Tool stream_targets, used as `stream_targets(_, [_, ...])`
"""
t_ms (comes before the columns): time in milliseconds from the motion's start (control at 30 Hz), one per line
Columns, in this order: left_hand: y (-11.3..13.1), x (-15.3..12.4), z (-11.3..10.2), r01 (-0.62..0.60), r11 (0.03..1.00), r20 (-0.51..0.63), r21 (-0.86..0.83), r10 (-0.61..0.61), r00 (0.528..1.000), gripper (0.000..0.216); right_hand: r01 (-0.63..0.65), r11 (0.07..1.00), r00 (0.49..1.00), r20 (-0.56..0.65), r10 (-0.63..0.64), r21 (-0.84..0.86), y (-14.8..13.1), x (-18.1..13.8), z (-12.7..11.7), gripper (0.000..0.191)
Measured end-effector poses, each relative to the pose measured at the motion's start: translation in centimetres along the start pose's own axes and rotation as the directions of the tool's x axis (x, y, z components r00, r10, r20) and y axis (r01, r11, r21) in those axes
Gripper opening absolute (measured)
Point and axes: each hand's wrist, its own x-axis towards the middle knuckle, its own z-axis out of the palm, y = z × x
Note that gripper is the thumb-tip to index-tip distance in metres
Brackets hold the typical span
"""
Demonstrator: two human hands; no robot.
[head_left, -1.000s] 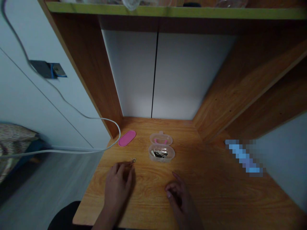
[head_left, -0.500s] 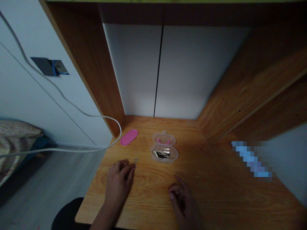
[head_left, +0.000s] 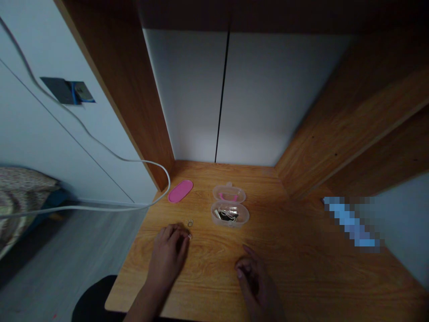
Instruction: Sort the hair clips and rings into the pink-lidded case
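My left hand [head_left: 169, 250] rests on the left of the wooden table, thumb and fingers drawn together in a pinch. A tiny pale ring-like piece [head_left: 190, 236] shows at its fingertips, too small to name. Just beyond them lie small thin rings [head_left: 190, 222]. My right hand [head_left: 256, 277] lies at the front of the table, fingers loosely curled and the index finger stretched forward, with nothing visible in it. Between and beyond both hands stands a clear oval plastic case [head_left: 214, 219], its lid [head_left: 216, 193] with a pink handle folded back. Inside are a white cord and dark and shiny pieces [head_left: 228, 215].
A pink oval tray or lid [head_left: 180, 191] lies at the back left. A white cable [head_left: 117, 209] loops over the table's left edge. At the right is a blurred blue object [head_left: 350, 223]. Wooden side panels [head_left: 161, 165] and a white back wall [head_left: 251, 112] enclose the table.
The left hand's fingertips have shifted slightly towards me, and the small piece at them shows a bit more clearly. My right hand stays where it was.
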Motion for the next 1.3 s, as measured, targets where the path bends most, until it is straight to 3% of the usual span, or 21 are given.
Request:
stream_targets(233, [0.6,-0.9,-0.5,-0.050,0.980,0.002,-0.195,0.051,0.999,0.014,-0.017,1.000,0.999,0.048,0.018,-0.018,-0.2,0.0,-0.5,0.038])
stream_targets(367, [2.7,-1.7,-0.1,0.024,0.936,0.069,-0.351,0.000,0.998,0.018,0.038,0.993,0.993,0.119,-0.024,-0.114,-0.2,0.1,-1.1,0.034])
stream_targets(500, [5.7,-2.8,1.3,0.140,0.850,0.180,-0.507,-0.055,0.982,0.016,0.195,0.951,0.962,0.236,-0.138,-0.240,-0.1,0.1,-1.4,0.032])
stream_targets(667, [7.3,-3.7,2.2,-0.093,0.949,0.121,-0.301,0.134,0.984,0.015,0.476,0.792,0.862,0.382,-0.333,-0.383,-0.3,0.0,-1.4,0.042])
stream_targets(733, [7.1,-3.6,1.9,-0.144,0.972,0.089,-0.186,0.163,0.983,0.015,0.491,0.769,0.858,0.382,-0.343,-0.410,-0.2,0.0,-1.3,0.043])
stream_targets(833, [6.2,-3.1,1.2,-0.157,0.985,0.073,-0.074,0.163,0.984,0.017,0.420,0.794,0.899,0.320,-0.298,-0.440,0.0,0.1,-1.1,0.042])
stream_targets(1000, [3.8,-1.4,0.4,-0.066,0.997,0.058,0.030,0.064,0.996,0.020,0.341,0.848,0.932,0.264,-0.248,-0.406,0.5,0.1,-1.1,0.040])
stream_targets(1167, [1.3,0.2,-0.3,-0.101,0.995,0.154,-0.001,0.100,0.983,0.030,0.328,0.868,0.933,0.271,-0.236,-0.373,0.3,0.0,-1.3,0.038])
stream_targets(1300, [-0.1,1.4,-1.6,-0.123,0.990,0.231,-0.070,0.137,0.963,0.039,0.309,0.884,0.946,0.210,-0.247,-0.352,0.2,-0.1,-1.2,0.037])
